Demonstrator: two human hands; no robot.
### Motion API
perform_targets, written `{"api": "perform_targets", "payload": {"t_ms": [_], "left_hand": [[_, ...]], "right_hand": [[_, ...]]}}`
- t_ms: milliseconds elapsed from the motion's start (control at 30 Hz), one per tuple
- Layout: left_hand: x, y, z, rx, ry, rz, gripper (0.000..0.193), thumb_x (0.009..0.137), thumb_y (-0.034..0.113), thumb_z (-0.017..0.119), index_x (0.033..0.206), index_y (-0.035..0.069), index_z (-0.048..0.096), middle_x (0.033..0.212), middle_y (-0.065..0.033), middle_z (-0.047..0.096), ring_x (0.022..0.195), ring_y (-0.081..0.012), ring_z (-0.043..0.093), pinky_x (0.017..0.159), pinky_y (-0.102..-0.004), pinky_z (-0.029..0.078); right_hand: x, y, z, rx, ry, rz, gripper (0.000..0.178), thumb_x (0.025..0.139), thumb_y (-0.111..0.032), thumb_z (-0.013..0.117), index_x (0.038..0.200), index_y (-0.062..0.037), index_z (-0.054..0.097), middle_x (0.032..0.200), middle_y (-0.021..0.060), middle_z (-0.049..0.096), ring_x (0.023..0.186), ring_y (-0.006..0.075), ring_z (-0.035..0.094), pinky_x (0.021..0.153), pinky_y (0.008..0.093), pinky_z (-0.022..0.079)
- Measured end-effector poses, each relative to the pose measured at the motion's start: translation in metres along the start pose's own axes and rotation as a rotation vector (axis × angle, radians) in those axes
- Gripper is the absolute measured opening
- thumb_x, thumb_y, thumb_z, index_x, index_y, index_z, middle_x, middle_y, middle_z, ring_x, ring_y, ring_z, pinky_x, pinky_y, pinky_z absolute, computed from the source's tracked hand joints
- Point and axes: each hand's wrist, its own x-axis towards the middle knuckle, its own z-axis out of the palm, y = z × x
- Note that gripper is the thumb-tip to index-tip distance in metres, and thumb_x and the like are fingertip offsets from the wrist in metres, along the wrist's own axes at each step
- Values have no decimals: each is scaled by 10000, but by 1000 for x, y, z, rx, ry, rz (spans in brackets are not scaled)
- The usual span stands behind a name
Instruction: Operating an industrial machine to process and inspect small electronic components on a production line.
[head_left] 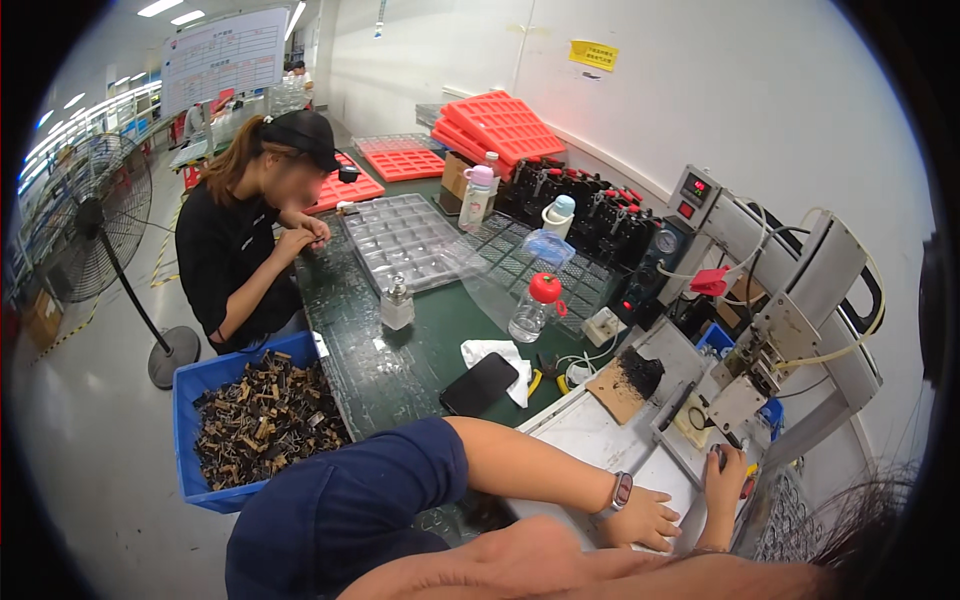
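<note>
My left hand, with a watch on its wrist, lies with fingers spread on the white work surface below the bench press. To its right, my right hand is closed at the front of the press bed. Its fingers pinch a small dark piece, too small and partly covered to name. Just beyond that hand sits the press's metal fixture. A brown board bearing a heap of small black parts lies to the left of the fixture.
A black phone, a white cloth and a red-lidded bottle stand left of the press. A co-worker works by a clear tray. A blue bin full of small parts is at the left, near a fan.
</note>
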Motion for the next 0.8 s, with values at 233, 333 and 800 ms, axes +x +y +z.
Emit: {"api": "perform_targets", "payload": {"t_ms": [233,333,800], "left_hand": [[-6,2,2,-5,26,10,750,784,580,603,1331,77,502,1430,-220,417,1333,-413,377,1086,-599,258],[-3,2,6,8,33,32,755,781,590,602,1326,77,508,1422,-223,427,1324,-415,388,1082,-600,265],[-3,11,-23,96,-77,-41,675,885,524,519,1381,73,435,1453,-202,389,1352,-373,369,1078,-574,291]], "right_hand": [[-2,-1,12,91,55,48,283,832,-127,630,1059,42,607,1077,188,584,1001,356,549,892,412,428],[-6,14,22,-21,192,-9,308,832,-144,602,1064,58,604,1060,216,591,984,387,553,874,434,435],[3,-8,3,-36,49,12,339,801,-187,618,1062,26,650,999,226,651,940,395,605,850,448,476]]}}
